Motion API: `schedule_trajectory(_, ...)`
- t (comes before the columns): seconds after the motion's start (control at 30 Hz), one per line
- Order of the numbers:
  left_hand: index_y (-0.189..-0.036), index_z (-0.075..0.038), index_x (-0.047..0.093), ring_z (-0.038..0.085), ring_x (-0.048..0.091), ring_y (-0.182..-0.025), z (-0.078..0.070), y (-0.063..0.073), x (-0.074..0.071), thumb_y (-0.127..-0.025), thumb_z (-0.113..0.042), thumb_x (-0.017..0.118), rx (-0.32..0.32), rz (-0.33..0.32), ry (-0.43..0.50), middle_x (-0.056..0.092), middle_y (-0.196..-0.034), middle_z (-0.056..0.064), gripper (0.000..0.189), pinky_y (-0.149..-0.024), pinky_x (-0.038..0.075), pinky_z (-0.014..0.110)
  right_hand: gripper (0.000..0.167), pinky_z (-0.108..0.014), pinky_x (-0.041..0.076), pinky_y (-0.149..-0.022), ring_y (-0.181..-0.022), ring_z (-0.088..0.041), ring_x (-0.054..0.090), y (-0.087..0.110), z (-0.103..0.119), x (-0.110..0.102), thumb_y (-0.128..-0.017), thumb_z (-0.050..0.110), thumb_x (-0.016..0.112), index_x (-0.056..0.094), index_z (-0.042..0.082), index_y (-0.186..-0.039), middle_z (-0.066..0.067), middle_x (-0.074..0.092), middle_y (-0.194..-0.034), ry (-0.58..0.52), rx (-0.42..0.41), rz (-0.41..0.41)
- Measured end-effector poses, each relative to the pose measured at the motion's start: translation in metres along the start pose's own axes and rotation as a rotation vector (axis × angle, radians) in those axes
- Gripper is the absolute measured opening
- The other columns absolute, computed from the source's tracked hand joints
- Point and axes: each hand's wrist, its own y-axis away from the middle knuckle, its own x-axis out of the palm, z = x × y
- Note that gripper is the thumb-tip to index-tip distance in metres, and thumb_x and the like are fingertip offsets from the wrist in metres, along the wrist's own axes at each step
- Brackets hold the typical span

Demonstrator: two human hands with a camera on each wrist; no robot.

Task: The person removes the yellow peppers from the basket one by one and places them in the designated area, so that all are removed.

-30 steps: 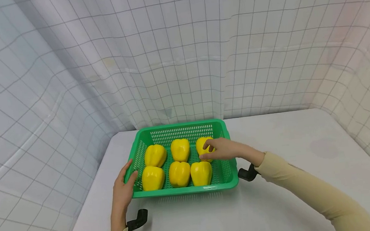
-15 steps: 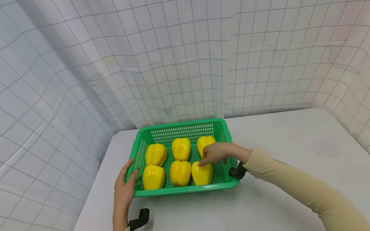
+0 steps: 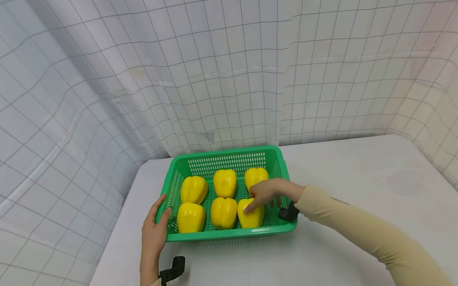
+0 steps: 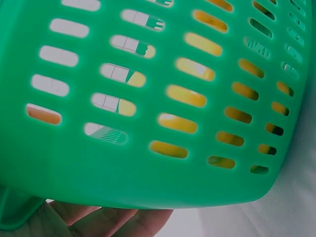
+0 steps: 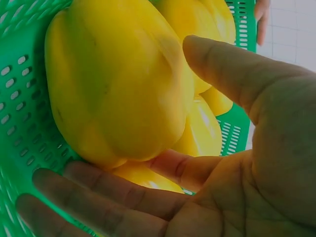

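Several yellow bell peppers (image 3: 224, 212) sit in two rows inside a green plastic basket (image 3: 229, 235). At the basket's left side, my left hand (image 3: 153, 231) holds the rim, thumb on the inner side and fingers outside; the left wrist view shows its fingers (image 4: 108, 222) beside the slotted wall. My right hand (image 3: 268, 192) is inside the basket around the front right bell pepper (image 3: 250, 217). In the right wrist view the thumb lies at that pepper's side, the index finger partly behind it, and the other fingers extend loosely apart. Whether they touch it, I cannot tell.
The basket stands on a white table (image 3: 233, 271). Behind and at both sides hangs white cloth with a grid pattern (image 3: 222, 70). Black wrist cameras (image 3: 174, 269) sit on both wrists, the right one close over the basket's front right corner.
My right hand has moved from the back right bell pepper toward the front right one and lowered around it. The left hand stays on the basket rim.
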Motion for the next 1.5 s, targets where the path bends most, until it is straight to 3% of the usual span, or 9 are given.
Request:
schedule_trajectory(0.13,-0.148,-0.022,0.036,0.033,0.029,-0.134,0.000,0.001,-0.001,-0.100,-0.035,0.046,-0.004,0.002,0.002,0.028,-0.152,0.011,0.051,-0.101,0.028,0.055,0.060,-0.042,0.055,-0.065,-0.089,-0.033,0.060,-0.004,0.002,0.001,-0.085,0.047,0.068,0.049,0.008,-0.126,-0.008,0.052,-0.106,-0.020,0.017,0.017)
schedule_trajectory(0.43,-0.148,-0.022,0.036,0.033,0.030,-0.133,0.000,0.001,-0.002,-0.100,-0.036,0.046,-0.004,0.000,-0.005,0.028,-0.152,0.011,0.051,-0.100,0.030,0.055,0.060,-0.045,0.055,-0.068,-0.092,-0.034,0.060,-0.007,0.001,0.003,-0.083,0.042,0.073,0.046,0.008,-0.125,-0.009,0.050,-0.108,-0.068,0.026,0.040)
schedule_trajectory(0.87,-0.148,-0.024,0.036,0.033,0.030,-0.133,0.000,0.001,-0.002,-0.100,-0.034,0.047,-0.010,-0.002,0.002,0.028,-0.152,0.011,0.050,-0.100,0.030,0.055,0.053,-0.044,0.054,-0.073,-0.090,-0.033,0.059,-0.007,-0.004,0.003,-0.081,0.041,0.075,0.047,0.009,-0.113,-0.009,0.052,-0.098,-0.087,-0.020,0.015)
schedule_trajectory(1.2,-0.148,-0.022,0.038,0.032,0.028,-0.135,0.001,0.000,0.000,-0.100,-0.031,0.047,0.006,-0.012,0.013,0.029,-0.151,0.011,0.049,-0.102,0.028,0.055,0.049,-0.044,0.052,-0.073,-0.076,-0.027,0.054,-0.006,-0.008,0.002,-0.076,0.041,0.079,0.050,0.010,-0.100,-0.007,0.049,-0.086,-0.110,-0.074,-0.034)
schedule_trajectory(1.5,-0.146,-0.022,0.040,0.032,0.028,-0.135,0.001,-0.001,0.001,-0.100,-0.031,0.048,0.006,-0.036,0.006,0.031,-0.150,0.010,0.048,-0.103,0.028,0.055,0.051,-0.032,0.037,-0.057,-0.055,-0.018,0.038,0.000,-0.011,-0.003,-0.074,0.039,0.081,0.050,0.011,-0.103,-0.004,0.043,-0.076,-0.209,-0.125,-0.032)
